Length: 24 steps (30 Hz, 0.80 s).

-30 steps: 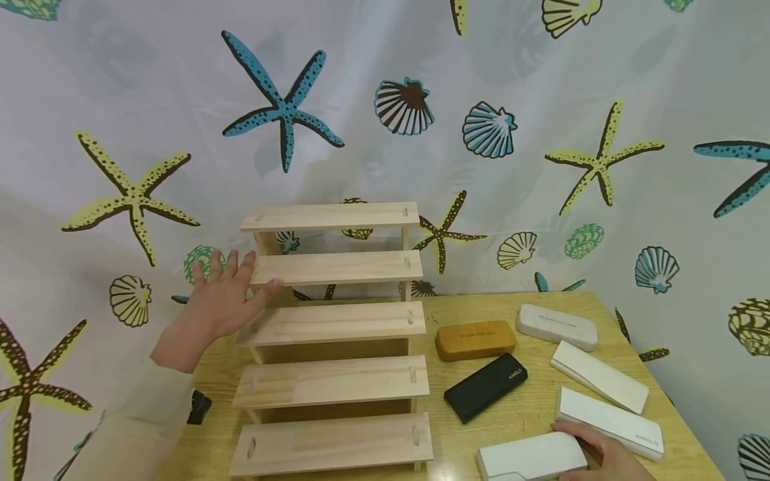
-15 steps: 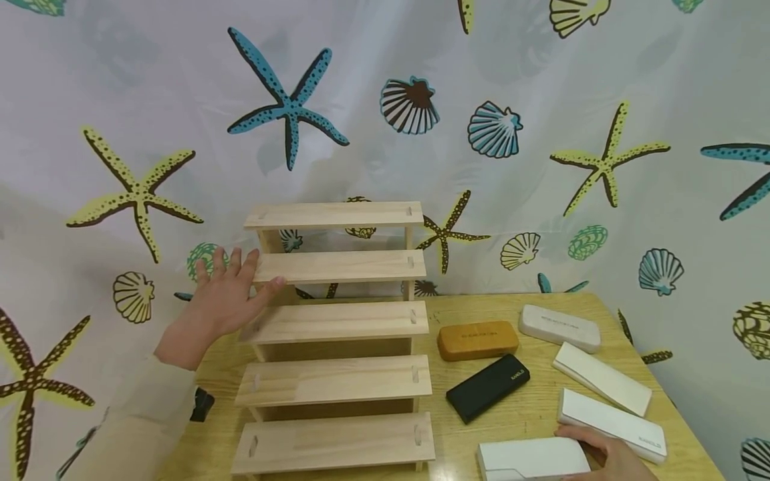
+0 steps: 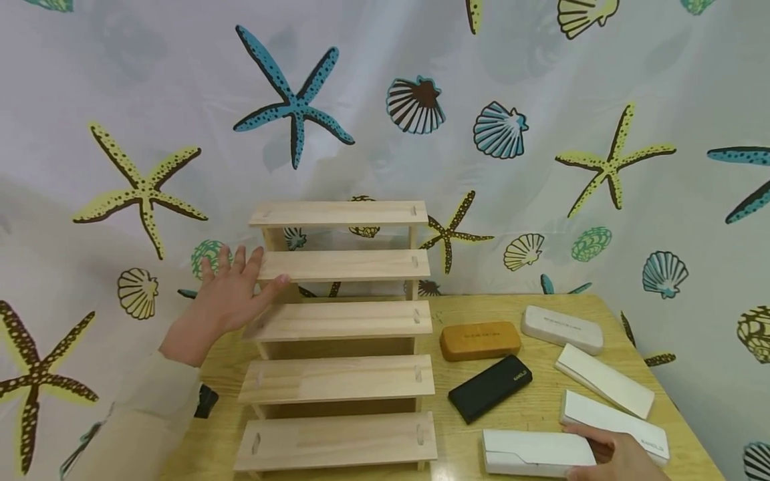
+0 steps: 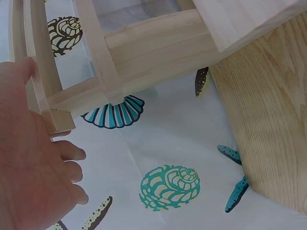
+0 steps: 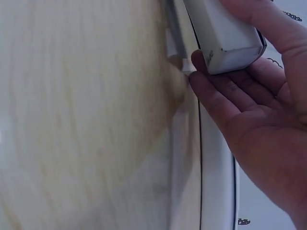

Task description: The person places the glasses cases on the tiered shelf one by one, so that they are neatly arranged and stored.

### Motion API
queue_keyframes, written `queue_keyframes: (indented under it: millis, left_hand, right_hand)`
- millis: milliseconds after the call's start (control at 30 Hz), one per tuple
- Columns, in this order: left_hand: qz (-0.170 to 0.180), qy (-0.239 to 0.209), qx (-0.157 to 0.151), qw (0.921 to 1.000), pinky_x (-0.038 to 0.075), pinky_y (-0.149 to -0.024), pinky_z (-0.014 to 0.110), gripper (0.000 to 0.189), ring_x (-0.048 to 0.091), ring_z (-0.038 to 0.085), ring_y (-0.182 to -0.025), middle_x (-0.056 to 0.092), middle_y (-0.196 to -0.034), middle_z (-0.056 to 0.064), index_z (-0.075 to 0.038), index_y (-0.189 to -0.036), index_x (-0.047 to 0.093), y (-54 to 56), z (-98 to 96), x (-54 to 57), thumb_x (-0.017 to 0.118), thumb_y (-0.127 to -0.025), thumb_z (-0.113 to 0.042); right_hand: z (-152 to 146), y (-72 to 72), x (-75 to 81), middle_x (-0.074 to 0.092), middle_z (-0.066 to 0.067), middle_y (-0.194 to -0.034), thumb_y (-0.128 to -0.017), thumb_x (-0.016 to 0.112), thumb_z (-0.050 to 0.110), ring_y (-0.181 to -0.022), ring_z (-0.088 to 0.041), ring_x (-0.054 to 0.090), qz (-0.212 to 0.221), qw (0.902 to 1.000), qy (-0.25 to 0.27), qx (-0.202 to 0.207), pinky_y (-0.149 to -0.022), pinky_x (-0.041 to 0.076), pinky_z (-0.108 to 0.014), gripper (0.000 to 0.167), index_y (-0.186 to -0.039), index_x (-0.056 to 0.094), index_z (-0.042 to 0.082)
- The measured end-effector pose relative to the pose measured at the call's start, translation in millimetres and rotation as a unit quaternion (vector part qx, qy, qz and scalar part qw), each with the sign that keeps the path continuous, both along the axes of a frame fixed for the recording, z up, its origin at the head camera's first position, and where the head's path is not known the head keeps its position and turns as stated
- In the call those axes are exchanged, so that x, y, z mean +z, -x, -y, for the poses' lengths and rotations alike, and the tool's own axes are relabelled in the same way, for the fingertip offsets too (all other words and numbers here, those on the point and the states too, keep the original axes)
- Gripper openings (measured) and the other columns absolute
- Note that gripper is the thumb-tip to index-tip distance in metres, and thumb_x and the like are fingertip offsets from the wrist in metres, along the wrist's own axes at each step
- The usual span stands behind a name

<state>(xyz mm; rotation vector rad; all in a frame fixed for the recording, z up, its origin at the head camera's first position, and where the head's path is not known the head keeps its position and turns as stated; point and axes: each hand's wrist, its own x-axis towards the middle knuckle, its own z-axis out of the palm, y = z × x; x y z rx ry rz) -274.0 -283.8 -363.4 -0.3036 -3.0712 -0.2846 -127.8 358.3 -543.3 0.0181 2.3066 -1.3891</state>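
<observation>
The pale wooden shelf (image 3: 345,323) has five flat steps (image 3: 337,437). The left hand (image 3: 236,294), spread wide, pinches it on the left. Right of the shelf, the half-curled right hand (image 3: 616,457) grips a long white box (image 3: 529,449) by its end.

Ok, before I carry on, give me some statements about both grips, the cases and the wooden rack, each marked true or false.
1. The right grip holds a white case. True.
2. The left grip touches nothing. False: it holds the left side of the wooden rack.
3. In the head view, the black case lies below the orange-brown case. True.
4. The wooden rack has three shelves. False: five show.
5. The orange-brown case stands on the wooden rack. False: it lies on the table.
</observation>
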Motion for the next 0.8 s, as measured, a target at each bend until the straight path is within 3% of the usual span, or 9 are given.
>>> queue_keyframes:
  millis: [67,167,367,533,800]
  left_hand:
    - [-0.001,-0.002,0.000,1.0000,-0.008,-0.116,0.084,0.101,-0.012,0.067,-0.152,0.003,-0.167,0.044,0.006,-0.167,0.008,-0.2,-0.1,-0.5,0.024,-0.106,-0.073]
    - [-0.001,-0.004,0.003,1.0000,-0.010,-0.116,0.083,0.101,-0.014,0.066,-0.153,0.002,-0.167,0.043,0.005,-0.167,0.007,-0.8,0.7,-1.0,0.024,-0.106,-0.073]
    - [0.004,-0.009,0.005,0.9999,-0.013,-0.116,0.082,0.101,-0.016,0.063,-0.153,-0.001,-0.168,0.042,0.004,-0.167,0.006,-0.9,-0.4,-0.8,0.024,-0.106,-0.074]
    - [0.004,-0.009,0.009,0.9999,-0.013,-0.117,0.082,0.101,-0.016,0.063,-0.154,0.000,-0.168,0.042,0.004,-0.167,0.006,-0.7,-1.6,-0.3,0.024,-0.105,-0.074]
    - [0.001,-0.007,0.010,0.9999,-0.011,-0.118,0.082,0.101,-0.014,0.063,-0.154,0.001,-0.167,0.043,0.004,-0.167,0.007,-0.3,-1.3,-0.9,0.025,-0.106,-0.074]
  right_hand:
    - [1,1.4,4.0,0.058,-0.031,-0.148,-0.090,0.086,0.033,-0.124,-0.033,0.071,0.016,0.9998,-0.004,-0.009,-0.091,0.063,-0.036,0.082,-0.152,0.051,-0.008]
    - [5,4.8,9.8,0.062,-0.028,-0.145,-0.086,0.089,0.038,-0.123,-0.030,0.071,0.014,0.9993,-0.027,-0.021,-0.090,0.063,-0.035,0.085,-0.151,0.054,-0.005]
    - [12,11.1,28.2,0.061,-0.026,-0.148,-0.086,0.089,0.035,-0.120,-0.016,0.070,-0.040,0.9958,-0.071,-0.043,-0.089,0.061,-0.026,0.082,-0.151,0.055,-0.003]
    - [20,21.2,46.4,0.060,-0.026,-0.149,-0.084,0.092,0.032,-0.115,-0.006,0.069,-0.083,0.9933,-0.065,-0.047,-0.088,0.061,-0.023,0.082,-0.150,0.057,-0.001]
    - [31,42.7,84.9,0.058,-0.028,-0.150,-0.088,0.088,0.025,-0.107,0.002,0.070,-0.132,0.9912,-0.001,-0.015,-0.083,0.062,-0.026,0.079,-0.154,0.053,0.000]
